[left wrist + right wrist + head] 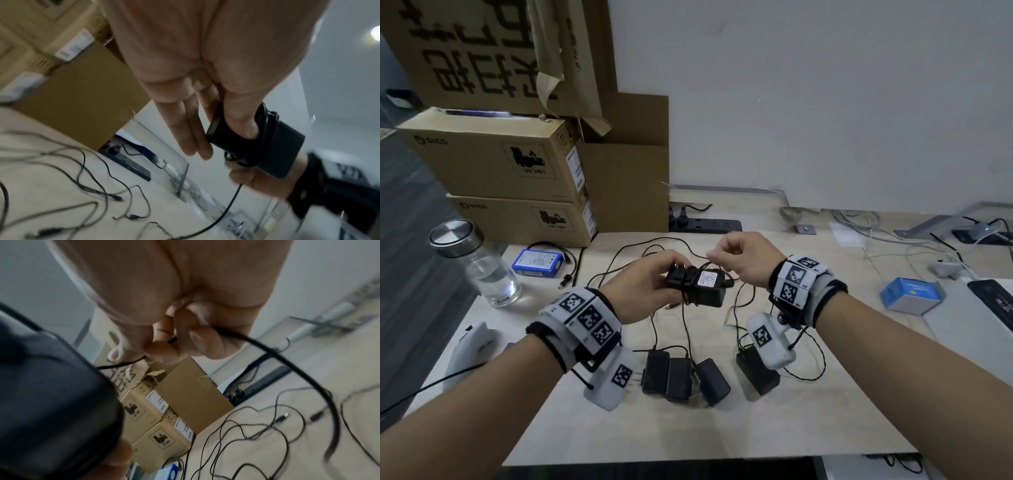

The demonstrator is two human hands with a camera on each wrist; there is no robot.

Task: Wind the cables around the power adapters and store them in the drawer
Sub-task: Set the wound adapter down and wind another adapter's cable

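My left hand (650, 281) grips a black power adapter (700, 284) above the table, its white label facing up. In the left wrist view the adapter (273, 146) has several turns of thin black cable round its middle, with my thumb across it. My right hand (739, 258) is just right of the adapter, fingers curled, pinching the cable (287, 360) that leads to it. Several more black adapters (678, 377) lie in a row near the table's front, one (756, 373) partly under my right wrist camera. Their loose cables (647, 250) sprawl over the table. No drawer is in view.
Stacked cardboard boxes (510, 164) stand at the back left. A glass jar (479, 267) and a blue battery pack (539, 262) sit left of my hands. A black power strip (705, 226) lies along the wall. At the right are a blue box (911, 294) and more cords.
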